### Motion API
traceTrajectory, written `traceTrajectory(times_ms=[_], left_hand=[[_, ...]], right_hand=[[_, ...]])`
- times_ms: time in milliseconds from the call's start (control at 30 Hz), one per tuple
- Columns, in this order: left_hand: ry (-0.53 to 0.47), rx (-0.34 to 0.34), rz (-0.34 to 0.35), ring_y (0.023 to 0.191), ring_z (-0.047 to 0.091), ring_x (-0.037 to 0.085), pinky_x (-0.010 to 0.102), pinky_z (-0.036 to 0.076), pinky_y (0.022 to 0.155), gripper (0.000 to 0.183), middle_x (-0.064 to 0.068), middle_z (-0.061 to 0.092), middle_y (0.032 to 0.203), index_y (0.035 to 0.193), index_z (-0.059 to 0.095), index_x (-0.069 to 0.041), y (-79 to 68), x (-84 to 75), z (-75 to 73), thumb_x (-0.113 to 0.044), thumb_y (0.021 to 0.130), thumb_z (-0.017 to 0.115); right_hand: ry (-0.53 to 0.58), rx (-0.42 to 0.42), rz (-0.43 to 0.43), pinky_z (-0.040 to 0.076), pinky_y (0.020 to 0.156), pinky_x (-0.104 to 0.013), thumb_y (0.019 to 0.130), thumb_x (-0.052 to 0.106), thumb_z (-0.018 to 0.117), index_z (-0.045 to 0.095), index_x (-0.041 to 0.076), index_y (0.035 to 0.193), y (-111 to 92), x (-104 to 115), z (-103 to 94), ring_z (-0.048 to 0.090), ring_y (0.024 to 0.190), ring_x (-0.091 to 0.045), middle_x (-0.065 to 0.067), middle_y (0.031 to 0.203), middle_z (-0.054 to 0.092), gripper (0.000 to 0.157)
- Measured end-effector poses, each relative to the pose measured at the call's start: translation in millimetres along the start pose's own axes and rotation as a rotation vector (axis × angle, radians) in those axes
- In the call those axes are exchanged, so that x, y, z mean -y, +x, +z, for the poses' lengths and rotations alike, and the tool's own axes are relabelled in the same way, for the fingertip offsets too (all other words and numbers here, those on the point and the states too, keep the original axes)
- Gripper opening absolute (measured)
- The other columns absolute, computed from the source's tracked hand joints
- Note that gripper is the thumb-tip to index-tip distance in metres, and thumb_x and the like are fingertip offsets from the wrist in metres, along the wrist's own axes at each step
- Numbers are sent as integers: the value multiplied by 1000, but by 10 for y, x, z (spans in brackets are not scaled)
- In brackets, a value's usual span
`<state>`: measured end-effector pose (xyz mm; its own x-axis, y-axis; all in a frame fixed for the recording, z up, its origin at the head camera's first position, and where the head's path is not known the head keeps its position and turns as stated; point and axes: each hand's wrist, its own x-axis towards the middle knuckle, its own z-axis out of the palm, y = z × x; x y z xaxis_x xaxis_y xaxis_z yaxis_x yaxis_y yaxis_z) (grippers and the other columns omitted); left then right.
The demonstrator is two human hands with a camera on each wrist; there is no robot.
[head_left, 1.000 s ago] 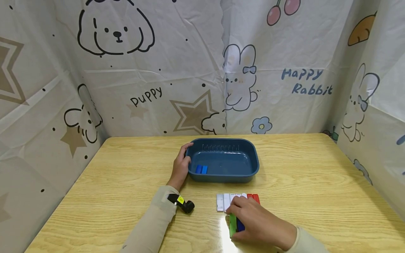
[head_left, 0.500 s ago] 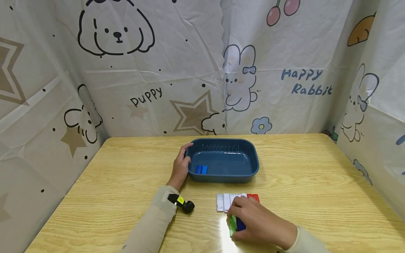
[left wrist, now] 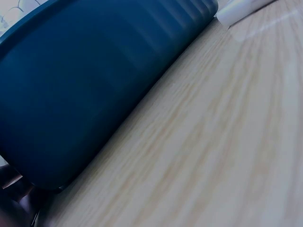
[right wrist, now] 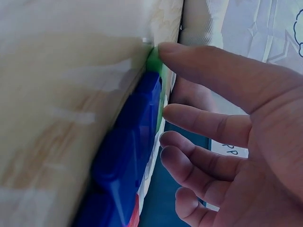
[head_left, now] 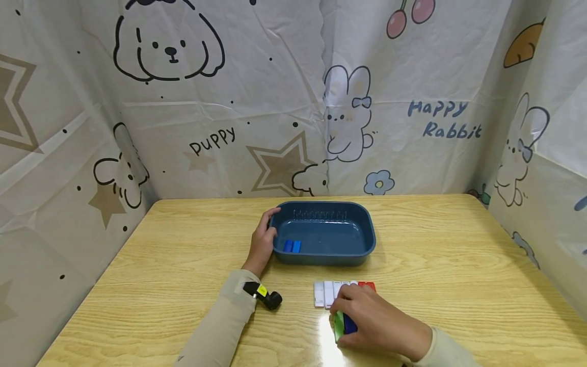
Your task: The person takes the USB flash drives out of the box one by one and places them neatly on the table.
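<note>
In the head view my left hand (head_left: pixel 262 244) grips the left side of a dark blue rectangular tub (head_left: pixel 321 259), with the thumb at the rim. The left wrist view shows the tub's outer wall (left wrist: pixel 94 80) close up. My right hand (head_left: pixel 378 323) pinches a small green plastic block (head_left: pixel 339 326) lengthwise, thumb on its near end and fingertips at its far end. Dark blue blocks (head_left: pixel 350 324) sit against it, partly under the hand; the right wrist view shows several blue blocks (right wrist: pixel 125 146) in a row beside the green one (right wrist: pixel 154 60).
Behind the right hand lies a row of white blocks (head_left: pixel 328 294) and red blocks (head_left: pixel 367 285) side by side. Two blue blocks (head_left: pixel 292 246) rest in the tub's near left corner. A patterned cloth (head_left: pixel 215 102) borders the wooden table (head_left: pixel 192 234) at the back and sides.
The green block has tilted and shifted slightly right in the right hand's pinch, showing more of its lighter face. The left hand and tub have not moved.
</note>
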<state>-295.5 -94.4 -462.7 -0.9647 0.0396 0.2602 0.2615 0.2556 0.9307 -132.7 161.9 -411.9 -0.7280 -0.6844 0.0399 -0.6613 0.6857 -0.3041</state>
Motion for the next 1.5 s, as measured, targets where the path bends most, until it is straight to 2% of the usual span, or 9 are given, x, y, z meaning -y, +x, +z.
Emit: traceTrajectory(times_ms=[267, 533, 667, 833, 1000, 1167, 1333, 1500], left_hand=[[1, 1, 4, 137, 33, 20, 48, 25, 111, 54, -1, 40, 149, 137, 48, -20, 1, 12, 0, -6, 86, 37], [8, -3, 2, 137, 34, 19, 47, 25, 110, 54, -1, 40, 149, 136, 48, -22, -2, 11, -3, -6, 86, 37], [8, -8, 3, 135, 35, 19, 46, 27, 109, 53, -2, 41, 149, 136, 48, -23, -4, 14, -15, -6, 87, 37], [-1, -5, 17, 136, 34, 21, 47, 27, 109, 54, 1, 41, 149, 137, 48, -21, -4, 34, -15, -5, 86, 38], [-3, -10, 25, 138, 33, 21, 48, 25, 111, 53, 1, 41, 149, 136, 49, -21, 3, 53, -6, -5, 87, 38], [4, -1, 25, 137, 35, 21, 48, 26, 111, 53, 1, 42, 148, 136, 49, -22, -8, 45, 11, -5, 87, 37], [-4, -2, 15, 137, 34, 19, 47, 25, 111, 52, -1, 42, 148, 136, 49, -22, -17, 24, 7, -6, 88, 37], [1, -14, 19, 135, 36, 19, 46, 28, 109, 53, -1, 43, 147, 136, 50, -22, -19, 20, -10, -6, 87, 38]], right_hand=[[23, 20, 28, 40, 80, -32, 74, 40, 78, 67, 19, 114, 1, 0, -6, 46, 92, -7, 10, 102, 54, 47], [35, -8, 23, 42, 82, -34, 74, 40, 78, 66, 18, 114, -15, 5, -20, 45, 91, -7, 9, 102, 54, 47], [41, -48, 2, 41, 81, -33, 76, 43, 78, 65, 17, 115, -2, -5, -44, 46, 90, -6, 7, 103, 54, 48], [6, -163, -45, 41, 78, -33, 76, 47, 76, 65, 17, 113, 49, -46, -84, 47, 89, -6, 5, 101, 55, 48], [10, -258, -42, 41, 77, -33, 78, 49, 74, 65, 19, 114, 169, -93, -176, 48, 92, -7, 8, 103, 55, 47], [35, -313, -26, 36, 73, -31, 79, 49, 73, 65, 18, 115, 341, -129, -269, 48, 95, -10, 7, 105, 55, 48], [79, -316, 10, 35, 77, -34, 79, 45, 75, 65, 16, 116, 552, -165, -299, 52, 99, -15, 1, 109, 57, 48], [128, -276, 53, 39, 87, -43, 80, 47, 73, 64, 18, 118, 735, -203, -255, 53, 106, -17, 2, 116, 57, 48]])
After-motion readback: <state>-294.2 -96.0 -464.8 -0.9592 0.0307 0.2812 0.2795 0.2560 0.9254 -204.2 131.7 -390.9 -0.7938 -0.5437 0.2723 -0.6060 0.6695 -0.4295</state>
